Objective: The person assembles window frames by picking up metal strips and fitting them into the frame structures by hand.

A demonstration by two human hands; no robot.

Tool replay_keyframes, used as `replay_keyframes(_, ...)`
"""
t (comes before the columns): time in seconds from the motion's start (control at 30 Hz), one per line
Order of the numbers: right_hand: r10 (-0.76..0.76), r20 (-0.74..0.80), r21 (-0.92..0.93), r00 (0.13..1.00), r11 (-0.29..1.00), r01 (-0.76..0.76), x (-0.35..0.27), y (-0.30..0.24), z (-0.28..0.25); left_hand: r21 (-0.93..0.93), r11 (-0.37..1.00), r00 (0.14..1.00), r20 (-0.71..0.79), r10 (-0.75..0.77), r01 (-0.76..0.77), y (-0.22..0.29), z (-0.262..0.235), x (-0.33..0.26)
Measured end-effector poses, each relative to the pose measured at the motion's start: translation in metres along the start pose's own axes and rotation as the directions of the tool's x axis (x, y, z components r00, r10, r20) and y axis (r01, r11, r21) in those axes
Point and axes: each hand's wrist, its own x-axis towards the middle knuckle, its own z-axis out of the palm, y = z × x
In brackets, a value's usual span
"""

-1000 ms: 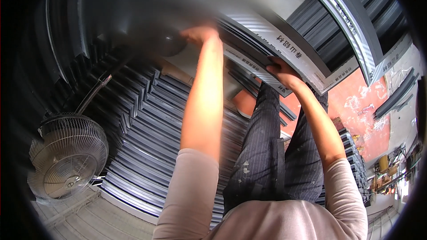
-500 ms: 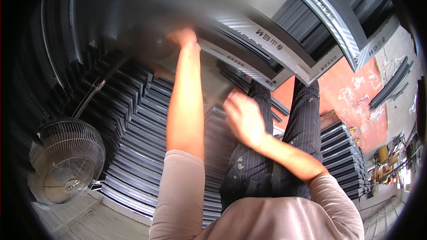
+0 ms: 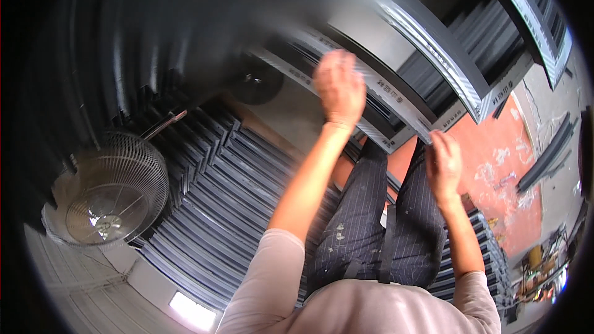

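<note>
In front of me, several dark grey metal frames with pale printed film along their edges stand in a row. My left hand [image 3: 340,89] is over the film-covered edge of the middle frame [image 3: 387,89]. Its fingers point away from me, slightly bent and apart, and whether they touch the metal is unclear. My right hand [image 3: 443,166] is at that frame's near right corner, with fingertips bent around it. Part of the grip is hidden behind the fingers. Another frame [image 3: 433,55] stands farther off.
A wire-caged fan [image 3: 108,192] stands at the left. Long dark profiles [image 3: 216,216] are stacked left of my legs, and more [image 3: 476,253] lie to the right. Dark strips [image 3: 547,151] rest on the floor beside an orange-red patch [image 3: 489,167].
My left hand has come back and right from the far left onto the middle frame. My right hand has moved from above my legs to the frame's right corner. The view has turned.
</note>
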Motion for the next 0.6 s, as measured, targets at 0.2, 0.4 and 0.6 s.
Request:
replay_keyframes(0.2,-0.071,-0.128,-0.261,0.989,0.965,0.035,0.099,-0.008,-0.037,0.034,0.985,0.943,0.296,0.154,-0.172,0.026,0.033,0.038)
replay_keyframes(0.4,0.039,-0.004,-0.36,0.999,0.932,-0.038,0.169,0.008,-0.021,0.067,0.968,0.946,0.24,0.218,-0.24,0.025,0.055,0.051)
replay_keyframes(0.6,0.019,-0.045,-0.321,0.999,0.947,-0.032,0.167,0.002,-0.011,-0.041,0.946,0.943,0.075,0.324,-0.322,0.016,0.046,0.045)
